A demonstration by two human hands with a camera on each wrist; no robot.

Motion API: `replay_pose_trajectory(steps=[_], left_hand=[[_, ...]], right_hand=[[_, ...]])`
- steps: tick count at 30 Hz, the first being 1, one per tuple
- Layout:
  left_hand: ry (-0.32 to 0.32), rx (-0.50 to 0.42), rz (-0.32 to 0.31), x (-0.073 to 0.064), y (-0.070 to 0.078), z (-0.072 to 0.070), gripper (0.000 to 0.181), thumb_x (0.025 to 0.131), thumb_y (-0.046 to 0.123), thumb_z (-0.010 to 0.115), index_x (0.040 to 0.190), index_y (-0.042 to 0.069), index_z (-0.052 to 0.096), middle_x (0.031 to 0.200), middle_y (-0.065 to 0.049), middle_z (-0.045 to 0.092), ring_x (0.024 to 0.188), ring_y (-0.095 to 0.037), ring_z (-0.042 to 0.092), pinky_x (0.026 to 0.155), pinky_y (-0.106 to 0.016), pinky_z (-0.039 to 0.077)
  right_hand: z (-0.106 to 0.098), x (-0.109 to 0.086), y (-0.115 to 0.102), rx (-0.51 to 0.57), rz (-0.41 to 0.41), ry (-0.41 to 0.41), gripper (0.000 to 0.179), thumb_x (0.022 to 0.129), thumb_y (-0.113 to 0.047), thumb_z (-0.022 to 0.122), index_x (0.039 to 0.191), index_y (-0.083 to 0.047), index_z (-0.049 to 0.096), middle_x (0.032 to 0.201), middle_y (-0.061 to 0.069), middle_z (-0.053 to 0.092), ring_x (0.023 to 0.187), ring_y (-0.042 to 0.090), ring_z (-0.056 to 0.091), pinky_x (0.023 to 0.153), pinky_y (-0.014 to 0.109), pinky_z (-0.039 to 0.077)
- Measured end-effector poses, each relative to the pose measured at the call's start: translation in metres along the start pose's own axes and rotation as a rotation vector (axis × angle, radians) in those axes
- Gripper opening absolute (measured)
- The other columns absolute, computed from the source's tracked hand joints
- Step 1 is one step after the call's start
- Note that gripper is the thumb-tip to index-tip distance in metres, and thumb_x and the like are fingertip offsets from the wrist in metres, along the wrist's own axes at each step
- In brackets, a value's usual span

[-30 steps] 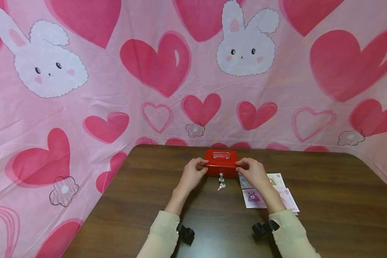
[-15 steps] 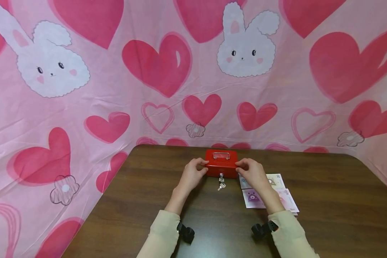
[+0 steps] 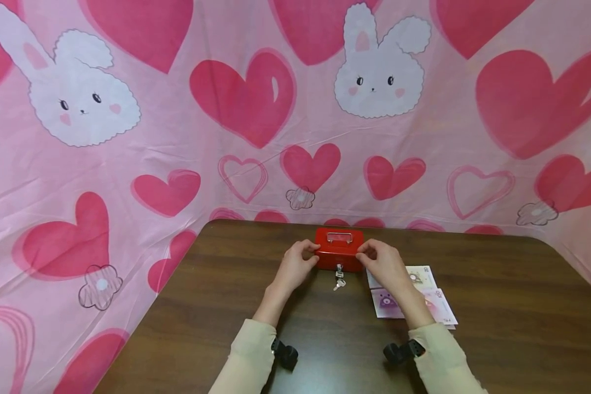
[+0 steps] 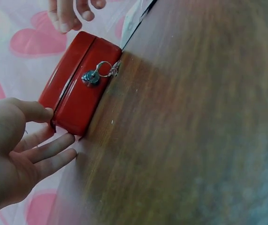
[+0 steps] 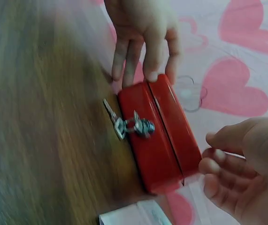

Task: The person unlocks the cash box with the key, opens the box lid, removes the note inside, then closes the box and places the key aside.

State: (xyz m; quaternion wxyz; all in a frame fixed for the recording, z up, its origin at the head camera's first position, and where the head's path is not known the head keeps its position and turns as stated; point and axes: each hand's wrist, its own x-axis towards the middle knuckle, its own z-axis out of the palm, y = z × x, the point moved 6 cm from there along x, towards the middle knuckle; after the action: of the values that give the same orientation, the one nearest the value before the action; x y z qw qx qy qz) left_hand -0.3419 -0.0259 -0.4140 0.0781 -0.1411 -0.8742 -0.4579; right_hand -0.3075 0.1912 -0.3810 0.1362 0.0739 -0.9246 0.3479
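A small red metal cash box (image 3: 331,258) with a wire handle (image 3: 339,234) on its lid stands at the table's far side. From its front lock hangs a ring of keys (image 5: 119,128). My left hand (image 3: 294,268) is at the box's left end, thumb touching the lid seam and relaxed fingers along the side, as the left wrist view shows. My right hand (image 3: 385,265) is beside the right front corner, its fingers loosely bent and holding nothing. In the right wrist view those fingertips (image 5: 211,153) are right next to the lid's end. A thin dark line marks the seam.
Play banknotes (image 3: 440,307) with pastel animal pictures lie right of the box, partly under my right forearm. The brown wooden table (image 3: 335,334) ends just behind the box. A pink cloth (image 3: 315,126) with hearts and bunnies hangs behind it.
My right hand has shifted slightly left and forward of the box's right end, over its front corner. The left hand and the box stay put.
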Motion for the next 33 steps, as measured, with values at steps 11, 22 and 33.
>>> replay_pose_trajectory(steps=[11,22,33], left_hand=[[0.006,-0.008,0.009,0.000,0.002,0.001,0.023,0.090,0.010,0.071,0.113,0.014,0.073,0.106,-0.007,0.069,0.092,-0.021,0.061,0.085,-0.037,0.051],[-0.019,-0.021,-0.014,0.000,-0.001,0.001,0.023,0.091,0.011,0.070,0.114,0.015,0.072,0.109,-0.007,0.068,0.094,-0.022,0.064,0.088,-0.040,0.055],[-0.019,-0.035,-0.019,-0.002,-0.001,0.000,0.024,0.092,0.010,0.069,0.115,0.015,0.072,0.109,-0.008,0.068,0.095,-0.024,0.065,0.088,-0.042,0.055]], right_hand=[[0.033,-0.008,-0.014,0.064,-0.001,-0.196,0.008,0.090,-0.016,0.071,0.095,-0.010,0.071,0.069,0.000,0.065,0.048,0.011,0.054,0.051,0.027,0.048],[0.043,-0.012,-0.010,0.032,0.025,-0.227,0.005,0.090,-0.015,0.071,0.093,-0.011,0.070,0.069,-0.001,0.066,0.047,0.010,0.054,0.050,0.027,0.046],[0.053,-0.015,-0.006,0.054,0.059,-0.212,0.006,0.088,-0.013,0.074,0.092,-0.010,0.070,0.075,0.001,0.070,0.046,0.011,0.055,0.048,0.026,0.049]])
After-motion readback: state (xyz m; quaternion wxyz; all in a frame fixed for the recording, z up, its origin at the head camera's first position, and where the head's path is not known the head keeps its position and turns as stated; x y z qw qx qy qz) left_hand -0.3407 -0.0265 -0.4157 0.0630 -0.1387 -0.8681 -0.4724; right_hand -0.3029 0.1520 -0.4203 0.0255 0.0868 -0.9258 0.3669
